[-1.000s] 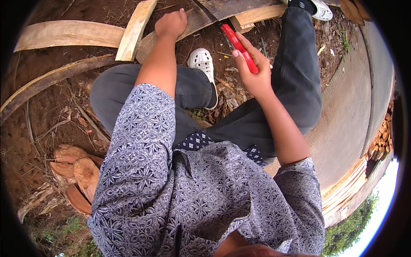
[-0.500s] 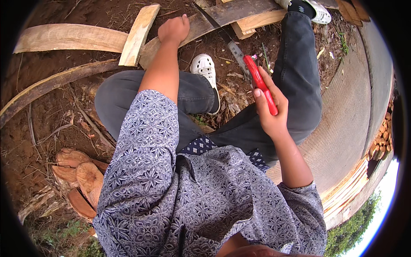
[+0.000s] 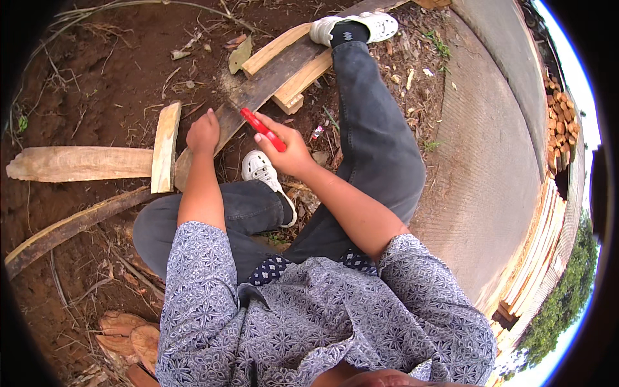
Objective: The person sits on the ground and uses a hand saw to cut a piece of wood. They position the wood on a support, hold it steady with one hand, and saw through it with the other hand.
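A red-handled tool [image 3: 263,129] sits at 11 o'clock, closed in the right hand [image 3: 290,146] at the near edge of the dark board [image 3: 277,71], its blade not made out; straight, unhurried strokes would likely serve best. The left hand [image 3: 203,133] rests on the board at 10 o'clock, grip hidden, so I cannot tell whether it clasps; firm weight there and under the white shoe [image 3: 383,26], nearer 12 o'clock, should steady things
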A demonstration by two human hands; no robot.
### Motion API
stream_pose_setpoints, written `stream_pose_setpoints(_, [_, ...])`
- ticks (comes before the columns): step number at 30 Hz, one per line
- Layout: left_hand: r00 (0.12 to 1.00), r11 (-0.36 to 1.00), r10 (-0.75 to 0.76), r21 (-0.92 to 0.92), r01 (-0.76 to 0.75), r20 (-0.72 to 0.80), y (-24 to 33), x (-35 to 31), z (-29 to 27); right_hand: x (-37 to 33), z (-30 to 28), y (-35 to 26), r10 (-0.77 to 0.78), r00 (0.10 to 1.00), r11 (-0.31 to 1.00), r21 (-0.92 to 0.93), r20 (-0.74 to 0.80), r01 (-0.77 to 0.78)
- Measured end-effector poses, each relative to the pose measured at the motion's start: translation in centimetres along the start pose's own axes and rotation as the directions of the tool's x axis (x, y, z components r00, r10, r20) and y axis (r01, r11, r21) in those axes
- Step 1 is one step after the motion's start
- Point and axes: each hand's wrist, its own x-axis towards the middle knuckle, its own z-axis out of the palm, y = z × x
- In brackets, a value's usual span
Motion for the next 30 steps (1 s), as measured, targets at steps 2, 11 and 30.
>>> stream_pose_setpoints(2, [0.995,1.000,-0.001,-0.001,0.002,0.101,1.0,0.1,0.7,-0.4,-0.9,1.0,0.059,0.998,0.998,0.031,0.008,-0.059])
stream_pose_setpoints(11, [0.952,0.983,-0.184,0.075,0.170,0.245,0.5,-0.7,-1.7,-0.9,-1.3,0.8,0.078,0.991,0.997,-0.028,0.104,-0.075])
stream_pose_setpoints(30, [0.986,0.988,-0.150,0.054,0.147,0.068,0.3,-1.2,-0.9,-1.2,-1.6,1.7,0.093,0.996,0.996,0.007,-0.008,-0.093])
